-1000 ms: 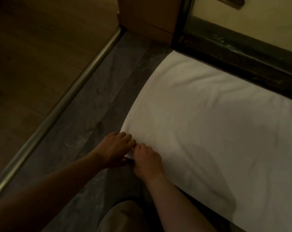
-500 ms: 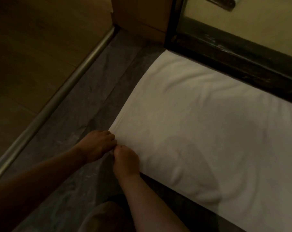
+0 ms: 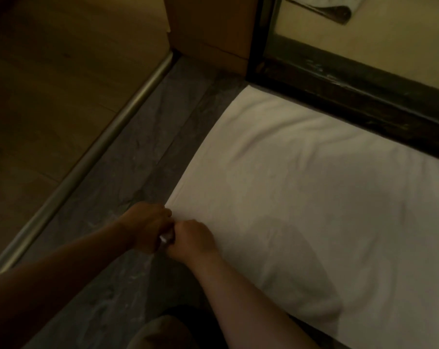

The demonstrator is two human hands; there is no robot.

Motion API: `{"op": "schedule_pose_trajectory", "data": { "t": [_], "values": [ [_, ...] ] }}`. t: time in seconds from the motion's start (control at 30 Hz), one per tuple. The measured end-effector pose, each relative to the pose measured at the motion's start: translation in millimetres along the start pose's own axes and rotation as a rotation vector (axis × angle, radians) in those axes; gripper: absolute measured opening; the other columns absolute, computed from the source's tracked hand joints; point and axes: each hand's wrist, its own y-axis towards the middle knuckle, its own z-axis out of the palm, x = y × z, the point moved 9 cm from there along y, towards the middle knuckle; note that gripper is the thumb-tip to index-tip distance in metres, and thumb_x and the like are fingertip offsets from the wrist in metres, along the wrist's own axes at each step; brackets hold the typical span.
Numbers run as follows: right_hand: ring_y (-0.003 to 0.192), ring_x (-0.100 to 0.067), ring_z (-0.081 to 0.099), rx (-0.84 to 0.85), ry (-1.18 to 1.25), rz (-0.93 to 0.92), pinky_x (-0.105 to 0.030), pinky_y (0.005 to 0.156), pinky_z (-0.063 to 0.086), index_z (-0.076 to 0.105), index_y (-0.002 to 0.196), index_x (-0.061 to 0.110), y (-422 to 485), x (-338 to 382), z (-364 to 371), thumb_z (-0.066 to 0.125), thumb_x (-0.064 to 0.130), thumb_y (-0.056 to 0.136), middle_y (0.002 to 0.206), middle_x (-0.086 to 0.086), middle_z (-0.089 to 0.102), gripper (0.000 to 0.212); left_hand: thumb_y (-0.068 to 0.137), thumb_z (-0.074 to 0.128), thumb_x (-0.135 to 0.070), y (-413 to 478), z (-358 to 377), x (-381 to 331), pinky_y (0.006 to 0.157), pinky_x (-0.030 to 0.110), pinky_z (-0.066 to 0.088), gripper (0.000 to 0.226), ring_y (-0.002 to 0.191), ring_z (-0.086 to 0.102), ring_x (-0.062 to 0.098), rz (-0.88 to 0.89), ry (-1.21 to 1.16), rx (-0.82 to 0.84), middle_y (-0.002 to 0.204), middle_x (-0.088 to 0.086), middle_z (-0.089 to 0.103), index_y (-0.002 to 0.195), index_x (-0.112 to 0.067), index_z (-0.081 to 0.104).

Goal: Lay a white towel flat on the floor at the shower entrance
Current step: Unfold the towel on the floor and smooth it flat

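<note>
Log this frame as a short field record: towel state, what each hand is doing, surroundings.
towel: white towel spread on the dark floor, far edge along the dark shower threshold
left hand: closed on the towel's near-left corner
right hand: closed on the same corner, touching the left
wrinkles: slight ripples
left of floor: metal rail

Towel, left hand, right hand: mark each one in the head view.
towel (image 3: 301, 187), head view, on its flat middle.
left hand (image 3: 148, 224), head view, on the back of the hand.
right hand (image 3: 192, 238), head view, on the back of the hand.
</note>
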Motion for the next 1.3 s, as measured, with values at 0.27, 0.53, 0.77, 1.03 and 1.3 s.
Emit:
{"op": "schedule_pose_trajectory", "data": {
  "t": [0.27, 0.53, 0.77, 1.03, 1.3],
  "values": [
    [0.11, -0.023, 0.054, -0.469, -0.178, 0.053, -0.033, 0.087, 0.045, 0.054, 0.124, 0.014, 28.3, -53.9, -171.9, 0.053, 0.028, 0.091, 0.121, -0.007, 0.057, 0.035, 0.092, 0.045, -0.025, 53.5, -141.9, 27.4, 0.083, 0.031, 0.048, 0.036, 0.113, 0.051, 0.017, -0.206, -0.215, -0.545, 0.127, 0.0, 0.054, 0.127, -0.025, 0.051],
    [0.134, -0.024, 0.035, -0.432, -0.313, 0.186, -0.037, 0.105, 0.034, 0.03, 0.145, 0.015, 69.0, -136.5, -274.9, 0.044, 0.033, 0.096, 0.149, -0.007, 0.035, 0.054, 0.098, 0.038, -0.026, 169.7, -250.1, 27.7, 0.087, 0.041, 0.05, 0.037, 0.11, 0.054, 0.026, -0.215, -0.301, -0.583, 0.128, 0.009, 0.053, 0.131, -0.014, 0.047],
    [0.136, -0.024, 0.033, -0.385, -0.319, 0.209, -0.038, 0.108, 0.032, 0.027, 0.145, 0.012, 126.4, -153.0, -288.6, 0.041, 0.034, 0.098, 0.151, -0.009, 0.032, 0.054, 0.099, 0.035, -0.018, 245.4, -265.4, 48.8, 0.102, 0.039, 0.037, 0.041, 0.127, 0.043, 0.027, -0.251, -0.326, -0.518, 0.143, 0.011, 0.042, 0.139, -0.012, 0.038],
    [0.146, -0.025, -0.006, -0.297, -0.272, 0.331, -0.044, 0.119, 0.006, 0.0, 0.151, 0.015, 163.5, -166.6, -268.3, 0.022, 0.041, 0.101, 0.159, -0.01, -0.007, 0.06, 0.102, 0.024, -0.035, 284.0, -245.3, 55.0, 0.117, 0.041, 0.016, 0.055, 0.144, 0.009, 0.023, -0.184, -0.298, -0.435, 0.158, 0.008, 0.005, 0.149, -0.012, 0.008],
    [0.143, -0.025, -0.017, -0.29, -0.36, 0.311, -0.042, 0.118, -0.005, -0.014, 0.149, 0.015, 179.8, -170.8, -261.7, 0.021, 0.046, 0.1, 0.156, -0.011, -0.019, 0.068, 0.101, 0.02, -0.04, 286.0, -241.5, 65.1, 0.118, 0.041, 0.007, 0.059, 0.145, -0.002, 0.019, -0.2, -0.164, -0.465, 0.158, 0.006, -0.003, 0.15, -0.013, -0.001]
  ]
}}
